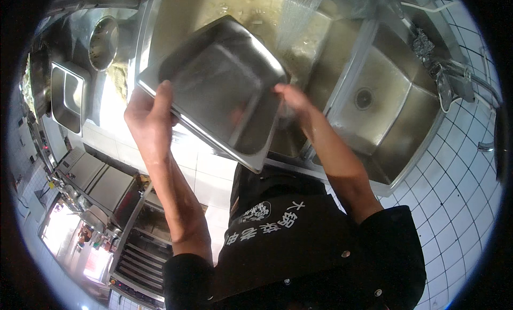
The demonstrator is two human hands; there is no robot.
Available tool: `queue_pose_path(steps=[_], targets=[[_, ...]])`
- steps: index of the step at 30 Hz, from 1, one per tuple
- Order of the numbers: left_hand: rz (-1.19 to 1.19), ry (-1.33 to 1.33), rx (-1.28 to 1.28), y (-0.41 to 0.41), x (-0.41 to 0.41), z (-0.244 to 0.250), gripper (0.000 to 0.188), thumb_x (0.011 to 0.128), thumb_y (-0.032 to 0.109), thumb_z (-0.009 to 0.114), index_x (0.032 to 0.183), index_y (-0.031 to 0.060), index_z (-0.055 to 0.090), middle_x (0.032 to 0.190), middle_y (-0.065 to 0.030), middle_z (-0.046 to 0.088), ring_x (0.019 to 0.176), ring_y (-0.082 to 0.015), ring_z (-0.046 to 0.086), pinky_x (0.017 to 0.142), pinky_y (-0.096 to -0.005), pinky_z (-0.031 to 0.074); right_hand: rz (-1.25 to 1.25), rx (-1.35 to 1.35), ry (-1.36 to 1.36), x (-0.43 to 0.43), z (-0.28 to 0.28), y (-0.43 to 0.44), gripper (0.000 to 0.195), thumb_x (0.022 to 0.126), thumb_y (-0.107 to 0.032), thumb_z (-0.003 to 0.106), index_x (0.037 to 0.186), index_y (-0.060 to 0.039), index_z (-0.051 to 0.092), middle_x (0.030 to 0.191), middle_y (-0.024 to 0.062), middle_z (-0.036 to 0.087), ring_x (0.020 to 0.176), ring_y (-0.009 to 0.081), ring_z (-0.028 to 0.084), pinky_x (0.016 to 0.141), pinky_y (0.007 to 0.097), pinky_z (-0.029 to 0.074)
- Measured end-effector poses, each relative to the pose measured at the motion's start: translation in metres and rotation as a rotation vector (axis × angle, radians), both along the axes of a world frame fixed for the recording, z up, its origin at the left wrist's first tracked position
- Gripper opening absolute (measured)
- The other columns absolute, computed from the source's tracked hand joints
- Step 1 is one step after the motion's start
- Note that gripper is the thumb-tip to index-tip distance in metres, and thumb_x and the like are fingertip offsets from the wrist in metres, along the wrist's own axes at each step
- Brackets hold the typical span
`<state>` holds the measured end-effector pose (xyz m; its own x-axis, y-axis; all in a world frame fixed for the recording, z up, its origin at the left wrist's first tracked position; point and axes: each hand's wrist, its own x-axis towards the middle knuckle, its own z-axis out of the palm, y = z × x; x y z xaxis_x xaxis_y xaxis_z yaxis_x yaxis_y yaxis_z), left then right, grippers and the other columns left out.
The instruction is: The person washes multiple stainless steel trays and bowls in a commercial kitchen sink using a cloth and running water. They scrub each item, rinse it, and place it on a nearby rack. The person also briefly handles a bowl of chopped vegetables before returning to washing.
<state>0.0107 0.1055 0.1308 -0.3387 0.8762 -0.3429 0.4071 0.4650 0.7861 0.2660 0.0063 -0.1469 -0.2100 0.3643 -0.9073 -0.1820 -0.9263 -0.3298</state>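
Note:
A rectangular stainless steel pan [212,89] is tilted over the near edge of a steel sink [328,69], its inside facing up. My left hand [150,109] grips the pan's rim at the left, thumb on top and fingers underneath. At the opposite side, my right hand [294,99] is at the pan's edge; its fingers are partly hidden and slightly blurred, so its hold is unclear. Beyond the pan, a spray of water [298,13] falls into the basin, where cloudy water holds small bits.
A second sink basin [372,97] with a drain lies at the right, beside a faucet [445,73]. At the left stand a round metal bowl [103,43] and a smaller steel pan [68,97]. A slatted metal rack [142,254] stands at the lower left.

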Motion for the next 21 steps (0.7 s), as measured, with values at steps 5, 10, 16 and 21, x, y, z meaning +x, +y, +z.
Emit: queue_pose_path(steps=[5, 10, 16, 21], targets=[[-0.145, 0.189, 0.156, -0.036, 0.021, 0.023, 0.015, 0.089, 0.012, 0.071, 0.083, -0.0001, 0.064, 0.058, -0.0004, 0.058, 0.051, -0.0049, 0.05, 0.047, -0.0215, 0.036, -0.265, 0.07, 0.0, -0.044, 0.01, 0.013, 0.038, 0.092, -0.027, 0.067, 0.115, 0.0032, 0.064, 0.106, 0.0135, 0.069, 0.096, 0.0264, 0.064, 0.088, 0.042, 0.048], [-0.145, -0.01, 0.323, -0.081, 0.018, 0.008, 0.01, 0.091, 0.006, 0.071, 0.092, -0.0014, 0.066, 0.075, -0.0043, 0.066, 0.06, -0.0077, 0.058, 0.053, -0.0214, 0.044, -0.467, 0.289, -0.075, -0.024, 0.051, 0.111, 0.037, 0.092, -0.028, 0.07, 0.115, -0.0004, 0.065, 0.106, 0.0112, 0.069, 0.096, 0.0243, 0.065, 0.085, 0.0412, 0.053], [0.017, -0.183, 0.073, -0.079, -0.02, -0.043, 0.026, 0.095, 0.013, 0.068, 0.115, -0.0005, 0.062, 0.089, -0.0025, 0.064, 0.075, -0.01, 0.06, 0.069, -0.0253, 0.051, -0.552, 0.856, -0.081, 0.018, 0.057, 0.161, 0.014, 0.093, -0.009, 0.068, 0.106, -0.0061, 0.069, 0.095, -0.0015, 0.069, 0.083, 0.0092, 0.062, 0.072, 0.0265, 0.052], [-0.137, 0.102, -0.168, -0.06, -0.024, -0.112, 0.024, 0.092, 0.017, 0.071, 0.103, -0.0035, 0.065, 0.088, -0.0033, 0.066, 0.078, -0.0094, 0.057, 0.071, -0.0256, 0.047, -0.471, 1.055, -0.326, 0.029, 0.086, 0.165, 0.017, 0.087, -0.01, 0.071, 0.103, -0.0047, 0.068, 0.091, 0.0012, 0.071, 0.078, 0.009, 0.061, 0.069, 0.0277, 0.051]])
